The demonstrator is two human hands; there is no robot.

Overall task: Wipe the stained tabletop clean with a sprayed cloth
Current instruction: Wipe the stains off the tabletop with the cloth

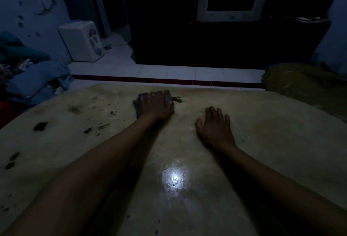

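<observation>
1. the near tabletop (187, 207) shows glare; dark stains (40, 125) lie left.
2. the left hand (156, 108) presses flat on the cloth (139, 100) at the far edge, spots (177, 99) touching its right side.
3. the right hand (216, 128) rests flat, empty, nearer.

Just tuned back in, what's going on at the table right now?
A person is wiping a stained tabletop in dim light. The left hand presses a dark cloth flat near the far edge, right beside a small dark stain. The right hand rests open on the surface. More dark stains remain on the left side, not yet wiped.
</observation>
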